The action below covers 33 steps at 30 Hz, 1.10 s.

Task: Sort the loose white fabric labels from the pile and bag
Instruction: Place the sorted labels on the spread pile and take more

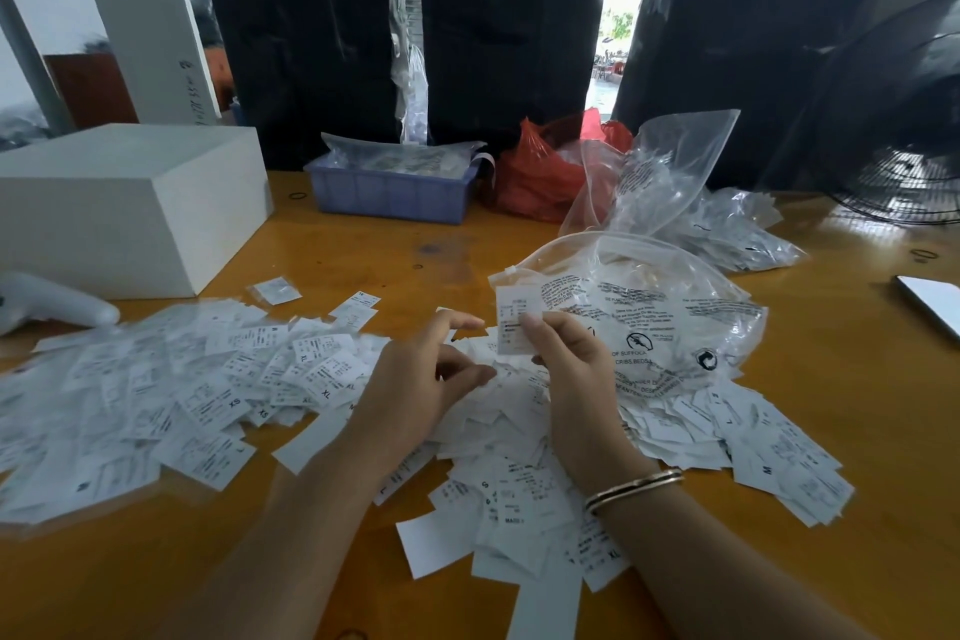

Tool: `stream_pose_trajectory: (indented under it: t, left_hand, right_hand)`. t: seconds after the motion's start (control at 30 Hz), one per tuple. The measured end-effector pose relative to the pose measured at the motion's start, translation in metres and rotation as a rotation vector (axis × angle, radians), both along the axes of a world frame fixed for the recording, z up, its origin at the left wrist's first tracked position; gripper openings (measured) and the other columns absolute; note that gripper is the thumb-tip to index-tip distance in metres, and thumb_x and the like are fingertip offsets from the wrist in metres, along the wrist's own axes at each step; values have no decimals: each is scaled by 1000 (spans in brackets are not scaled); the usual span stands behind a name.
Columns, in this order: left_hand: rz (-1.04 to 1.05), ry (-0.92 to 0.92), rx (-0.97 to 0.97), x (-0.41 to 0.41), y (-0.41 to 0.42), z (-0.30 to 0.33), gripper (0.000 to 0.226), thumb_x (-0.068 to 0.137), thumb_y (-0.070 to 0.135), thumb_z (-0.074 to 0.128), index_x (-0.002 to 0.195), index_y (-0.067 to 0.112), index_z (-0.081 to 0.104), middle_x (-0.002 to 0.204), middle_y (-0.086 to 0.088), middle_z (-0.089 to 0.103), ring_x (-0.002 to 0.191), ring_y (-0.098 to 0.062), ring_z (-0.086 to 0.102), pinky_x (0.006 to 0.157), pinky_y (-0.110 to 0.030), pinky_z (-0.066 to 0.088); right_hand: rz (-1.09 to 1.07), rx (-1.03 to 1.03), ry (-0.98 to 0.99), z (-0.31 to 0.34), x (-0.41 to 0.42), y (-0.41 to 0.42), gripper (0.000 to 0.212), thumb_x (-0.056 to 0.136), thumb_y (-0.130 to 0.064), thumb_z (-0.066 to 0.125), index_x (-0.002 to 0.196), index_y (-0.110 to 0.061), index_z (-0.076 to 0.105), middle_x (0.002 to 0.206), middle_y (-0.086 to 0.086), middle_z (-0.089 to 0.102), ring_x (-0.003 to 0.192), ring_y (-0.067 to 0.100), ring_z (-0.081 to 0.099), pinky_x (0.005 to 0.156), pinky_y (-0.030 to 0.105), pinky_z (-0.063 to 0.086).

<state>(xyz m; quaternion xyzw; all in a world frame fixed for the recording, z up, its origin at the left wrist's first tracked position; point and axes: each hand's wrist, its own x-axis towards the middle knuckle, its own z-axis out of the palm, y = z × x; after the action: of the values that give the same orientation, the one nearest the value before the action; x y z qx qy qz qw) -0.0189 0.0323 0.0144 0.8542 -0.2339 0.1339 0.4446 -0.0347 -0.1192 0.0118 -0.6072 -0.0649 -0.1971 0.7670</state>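
Wooden table (pixel 779 509), scattered labels (pixel 182 395), black bundles (pixel 301 42) behind.

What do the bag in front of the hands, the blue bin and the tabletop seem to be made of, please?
Printed bag: thin clear plastic film, glossy, crinkled, see-through. Blue bin: moulded rigid plastic, matte, ribbed walls. Tabletop: likely varnished wood or laminate, orange-brown, mirroring the light.

Single head view, wide-angle, looking forward and down from the person's own position at the near table (pixel 779 509) edge. Both forearms are entering from the bottom, hands close to the lens at centre frame. Label pile (pixel 156 405) is filling the near field left to right; black bundles (pixel 514 42) are closing off the far side. Edges are bending from lens distortion. No second view to overlap.
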Motion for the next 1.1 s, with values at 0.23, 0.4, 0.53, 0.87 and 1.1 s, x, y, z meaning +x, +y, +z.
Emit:
stream_pose_trajectory:
  t: [0.23, 0.4, 0.53, 0.87, 1.1]
  left_hand:
    - [-19, -25, -3, 1, 0, -1, 41, 79, 34, 71, 111, 41, 45, 72, 22, 66, 77, 11, 62, 69, -1, 43]
    - [-11, -56, -14, 1, 0, -1, 42, 79, 32, 72, 113, 36, 47, 74, 19, 68, 73, 7, 62, 64, -4, 43]
    - [5, -85, -22, 2, 2, -1, 42, 79, 31, 72, 112, 35, 48, 75, 23, 66, 75, 9, 63, 65, -6, 46]
    - [9, -92, -101, 1, 3, 0, 43, 73, 44, 62, 113, 28, 57, 79, 17, 71, 77, 8, 65, 68, -5, 48]
    - [21, -5, -179, 1, 2, 3, 26, 72, 48, 61, 96, 43, 51, 71, 23, 69, 70, 7, 65, 62, -3, 45]
  right_hand:
    - [-1, 43, 30, -1, 0, -1, 6, 86, -6, 64, 89, -12, 67, 77, -7, 70, 73, 5, 66, 67, 14, 50]
    - [12, -87, 44, -1, -2, 3, 6, 86, -10, 65, 91, -12, 70, 88, 2, 73, 87, 18, 69, 76, 26, 56]
    - [-33, -221, 68, -3, 0, 3, 7, 86, -11, 66, 91, -10, 71, 84, 8, 72, 79, 20, 66, 68, 28, 51]
    - [-15, -242, 103, -6, 2, -2, 18, 84, -11, 63, 82, 6, 58, 78, 28, 60, 70, 24, 53, 65, 41, 43]
    - [28, -236, 157, -4, 1, -1, 13, 85, -8, 63, 77, 3, 59, 70, 11, 55, 67, 18, 48, 62, 33, 38]
